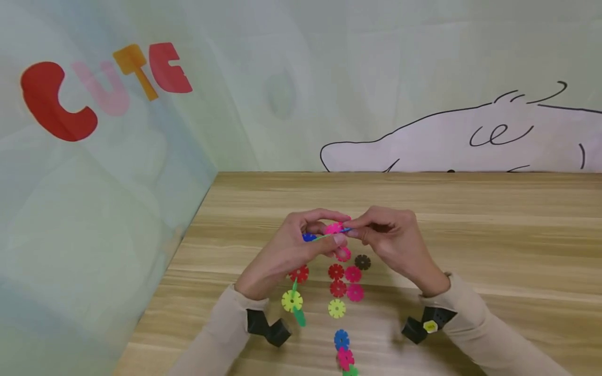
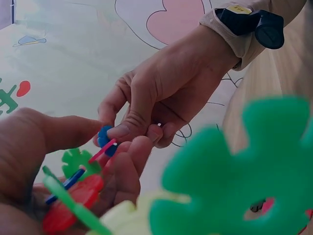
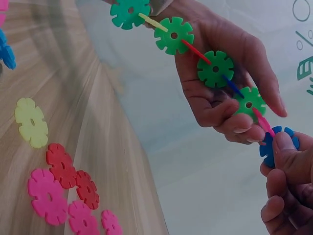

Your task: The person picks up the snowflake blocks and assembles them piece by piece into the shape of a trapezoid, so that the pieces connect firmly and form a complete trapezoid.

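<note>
A chain of plastic snowflake discs, with a green disc [image 3: 215,69] near its middle, lies along my left hand [image 1: 289,245]. My left thumb and fingers hold its far part. Its other end trails past the wrist, where a yellow disc [image 1: 292,301] and a large, near green disc [image 2: 239,171] show. At the tip, my right hand [image 1: 397,240] pinches a blue disc [image 3: 268,149] between thumb and forefinger. A pink disc [image 3: 263,121], seen edge-on, meets that blue disc and links it to a green one. Left fingertips are right beside the blue disc.
Loose on the wooden table [image 1: 263,193] below the hands are red discs [image 1: 336,271], pink discs [image 1: 355,292], a dark disc [image 1: 362,262] and a yellow disc [image 1: 336,308]. Nearer me, a blue disc [image 1: 342,340] overlaps pink and green ones. Printed cloth walls stand behind and left.
</note>
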{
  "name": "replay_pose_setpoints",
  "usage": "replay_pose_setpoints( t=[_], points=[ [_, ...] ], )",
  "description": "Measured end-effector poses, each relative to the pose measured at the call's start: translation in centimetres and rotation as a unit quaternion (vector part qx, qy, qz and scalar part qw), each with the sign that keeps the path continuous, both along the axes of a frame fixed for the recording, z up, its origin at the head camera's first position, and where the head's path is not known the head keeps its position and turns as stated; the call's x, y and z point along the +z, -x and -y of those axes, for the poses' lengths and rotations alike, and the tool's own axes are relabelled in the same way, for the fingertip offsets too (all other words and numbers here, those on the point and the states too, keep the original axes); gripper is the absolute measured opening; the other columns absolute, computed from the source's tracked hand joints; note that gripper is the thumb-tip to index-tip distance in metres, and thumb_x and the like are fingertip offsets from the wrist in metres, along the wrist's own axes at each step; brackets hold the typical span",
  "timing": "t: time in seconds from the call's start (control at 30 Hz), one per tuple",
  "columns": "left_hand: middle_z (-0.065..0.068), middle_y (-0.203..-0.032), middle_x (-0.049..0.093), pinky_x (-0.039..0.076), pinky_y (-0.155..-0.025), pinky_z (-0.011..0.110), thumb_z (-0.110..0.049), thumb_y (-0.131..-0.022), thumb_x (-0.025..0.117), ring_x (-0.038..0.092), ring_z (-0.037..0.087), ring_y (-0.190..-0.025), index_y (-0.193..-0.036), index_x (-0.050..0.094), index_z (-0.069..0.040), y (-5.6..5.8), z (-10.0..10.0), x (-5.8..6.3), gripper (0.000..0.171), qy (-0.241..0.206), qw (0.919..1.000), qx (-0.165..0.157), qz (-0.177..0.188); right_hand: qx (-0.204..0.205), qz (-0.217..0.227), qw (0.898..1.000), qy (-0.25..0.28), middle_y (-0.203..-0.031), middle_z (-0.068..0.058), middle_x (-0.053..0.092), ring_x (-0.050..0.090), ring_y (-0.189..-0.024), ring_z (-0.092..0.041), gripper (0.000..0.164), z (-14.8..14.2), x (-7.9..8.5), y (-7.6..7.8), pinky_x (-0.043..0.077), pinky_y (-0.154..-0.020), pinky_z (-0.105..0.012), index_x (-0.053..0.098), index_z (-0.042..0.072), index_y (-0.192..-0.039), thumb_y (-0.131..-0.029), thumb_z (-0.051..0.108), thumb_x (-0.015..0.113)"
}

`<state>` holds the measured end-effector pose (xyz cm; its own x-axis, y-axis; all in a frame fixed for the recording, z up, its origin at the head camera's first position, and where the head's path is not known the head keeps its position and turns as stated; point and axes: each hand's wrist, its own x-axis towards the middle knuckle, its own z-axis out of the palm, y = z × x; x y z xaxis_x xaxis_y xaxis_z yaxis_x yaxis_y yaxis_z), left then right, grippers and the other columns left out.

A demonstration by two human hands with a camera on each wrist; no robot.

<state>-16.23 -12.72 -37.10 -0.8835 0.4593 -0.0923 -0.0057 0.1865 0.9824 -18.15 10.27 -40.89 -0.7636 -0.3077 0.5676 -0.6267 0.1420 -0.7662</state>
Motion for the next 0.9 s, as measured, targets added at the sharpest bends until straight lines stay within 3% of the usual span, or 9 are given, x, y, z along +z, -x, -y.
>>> replay_pose_setpoints(
  t=[0.17, 0.27, 0.33, 0.47, 0.6, 0.73, 0.8, 0.9],
  points=[
    [0.024, -0.109, 0.081, 0.063, -0.083, 0.033, -0.022, -0.104, 0.072, 0.082, 0.03, -0.098, -0.142, 0.067, -0.02, 0.0, 0.3, 0.3, 0.038, 0.003, 1.0, 0.003, 0.001, -0.024, 0.005, 1.0, 0.007, -0.071, 0.0, 0.072, 0.056, -0.057, -0.014, 0.02, -0.5, 0.1, 0.0, 0.044, -0.05, -0.023, 0.086, 0.005, -0.096, -0.086, -0.012, 0.082],
    [0.025, -0.109, 0.081, 0.064, -0.086, 0.034, -0.022, -0.105, 0.07, 0.083, 0.026, -0.096, -0.142, 0.067, -0.019, 0.0, 0.3, 0.5, 0.037, 0.003, 1.0, 0.004, 0.0, -0.036, 0.012, 0.999, 0.01, -0.071, 0.004, 0.071, 0.054, -0.057, -0.01, 0.02, -0.9, 0.1, -0.1, 0.042, -0.049, -0.024, 0.086, 0.005, -0.098, -0.086, -0.011, 0.082],
    [0.024, -0.109, 0.081, 0.065, -0.095, 0.041, -0.022, -0.106, 0.069, 0.083, 0.025, -0.094, -0.142, 0.067, -0.016, 0.0, 0.2, 0.5, 0.036, -0.002, 1.0, 0.002, 0.001, -0.038, 0.017, 0.999, 0.01, -0.071, 0.006, 0.07, 0.053, -0.058, -0.01, 0.02, -1.0, 0.1, -0.2, 0.042, -0.05, -0.024, 0.086, 0.005, -0.098, -0.087, -0.011, 0.081],
    [0.018, -0.111, 0.082, 0.065, -0.095, 0.044, -0.022, -0.107, 0.068, 0.082, 0.024, -0.094, -0.143, 0.067, -0.015, 0.0, 0.0, 0.2, 0.037, 0.0, 0.9999, 0.0, 0.015, -0.034, 0.028, 0.999, 0.002, -0.075, 0.007, 0.073, 0.057, -0.06, -0.013, 0.019, -1.3, 0.0, -0.3, 0.045, -0.052, -0.024, 0.085, 0.005, -0.1, -0.089, -0.009, 0.08],
    [0.021, -0.112, 0.081, 0.061, -0.075, 0.029, -0.018, -0.106, 0.069, 0.082, 0.024, -0.095, -0.143, 0.067, -0.017, -0.1, -0.3, -0.2, 0.038, 0.008, 0.9997, -0.004, 0.022, -0.035, 0.052, 0.998, -0.019, -0.08, 0.002, 0.076, 0.061, -0.064, -0.015, 0.018, -1.6, -0.3, -0.6, 0.049, -0.055, -0.023, 0.085, 0.007, -0.105, -0.091, -0.004, 0.081],
    [0.02, -0.106, 0.082, 0.045, -0.061, 0.023, -0.016, -0.104, 0.069, 0.082, 0.023, -0.092, -0.142, 0.068, -0.017, 0.0, -0.4, -0.4, 0.038, 0.03, 0.9995, 0.006, 0.007, -0.043, 0.089, 0.994, -0.047, -0.087, -0.004, 0.078, 0.065, -0.068, -0.018, 0.023, -2.1, -0.7, -0.7, 0.051, -0.057, -0.024, 0.081, 0.006, -0.116, -0.093, 0.002, 0.081],
    [0.018, -0.106, 0.083, 0.045, -0.062, 0.023, -0.016, -0.104, 0.07, 0.082, 0.023, -0.09, -0.142, 0.068, -0.017, 0.0, -0.4, -0.4, 0.038, 0.04, 0.9991, 0.013, 0.001, -0.047, 0.112, 0.991, -0.063, -0.091, -0.006, 0.078, 0.066, -0.069, -0.019, 0.026, -2.5, -1.1, -0.6, 0.052, -0.058, -0.024, 0.079, 0.007, -0.121, -0.096, 0.005, 0.08],
    [0.018, -0.108, 0.082, 0.056, -0.072, 0.028, -0.015, -0.104, 0.07, 0.082, 0.024, -0.09, -0.142, 0.068, -0.017, 0.0, -0.4, -0.3, 0.038, 0.041, 0.999, 0.018, 0.003, -0.053, 0.149, 0.983, -0.088, -0.094, -0.01, 0.078, 0.067, -0.071, -0.021, 0.026, -3.2, -1.8, -0.5, 0.053, -0.058, -0.024, 0.077, 0.008, -0.125, -0.098, 0.01, 0.078]
  ],
)
